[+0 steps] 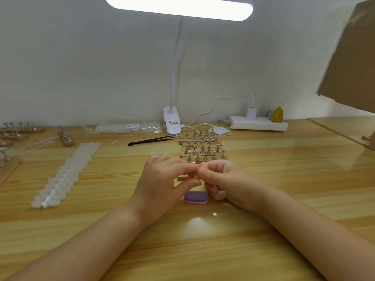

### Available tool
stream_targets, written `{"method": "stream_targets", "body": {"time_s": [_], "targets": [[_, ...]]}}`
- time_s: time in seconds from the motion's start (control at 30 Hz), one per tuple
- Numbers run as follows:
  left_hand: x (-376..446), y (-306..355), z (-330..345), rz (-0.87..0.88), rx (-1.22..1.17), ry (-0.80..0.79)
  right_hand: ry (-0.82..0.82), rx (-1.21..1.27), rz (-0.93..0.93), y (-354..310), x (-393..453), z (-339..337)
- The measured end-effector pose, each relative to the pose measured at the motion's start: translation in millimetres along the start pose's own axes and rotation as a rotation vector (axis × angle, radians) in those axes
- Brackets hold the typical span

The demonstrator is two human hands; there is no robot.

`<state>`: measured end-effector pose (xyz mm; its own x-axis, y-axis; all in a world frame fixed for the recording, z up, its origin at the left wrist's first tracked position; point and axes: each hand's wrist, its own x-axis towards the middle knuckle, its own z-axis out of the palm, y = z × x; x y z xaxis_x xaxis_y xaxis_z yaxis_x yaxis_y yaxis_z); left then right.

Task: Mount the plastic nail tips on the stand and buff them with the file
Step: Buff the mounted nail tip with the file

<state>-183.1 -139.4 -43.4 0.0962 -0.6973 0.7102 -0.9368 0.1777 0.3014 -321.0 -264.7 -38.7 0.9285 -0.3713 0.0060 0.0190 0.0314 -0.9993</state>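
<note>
you're mounting — your left hand (162, 179) and right hand (221, 179) pinch something too small to identify; next, the purple oval buffing block (195, 197).

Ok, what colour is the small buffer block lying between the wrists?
Purple on top, pink along its lower edge: the buffer block, seen in the head view.

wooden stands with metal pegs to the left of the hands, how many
4 at least: three near the wall, one at the table's left edge. Another may lie cut off at the frame edge.
</note>
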Motion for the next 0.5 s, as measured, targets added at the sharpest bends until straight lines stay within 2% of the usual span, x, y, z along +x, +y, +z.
{"method": "stream_targets", "body": {"time_s": [0.27, 0.4, 0.43, 0.5], "targets": [[0.1, -1.4, -0.6, -0.028, -0.196, -0.039, 0.031, -0.025, 0.023, 2.6, 2.2, -1.0], [-1.1, -1.9, 0.6, -0.085, -0.14, 0.013, 0.215, 0.034, 0.049, -4.8, 5.6, 2.4], [-1.1, -2.4, 0.7, -0.112, -0.105, 0.032, 0.298, -0.036, 0.014, -7.2, 4.9, -0.6], [-1.5, -3.5, 1.2, -0.16, -0.005, 0.081, 0.473, -0.394, -0.118, -9.1, -1.0, -9.8]]}}
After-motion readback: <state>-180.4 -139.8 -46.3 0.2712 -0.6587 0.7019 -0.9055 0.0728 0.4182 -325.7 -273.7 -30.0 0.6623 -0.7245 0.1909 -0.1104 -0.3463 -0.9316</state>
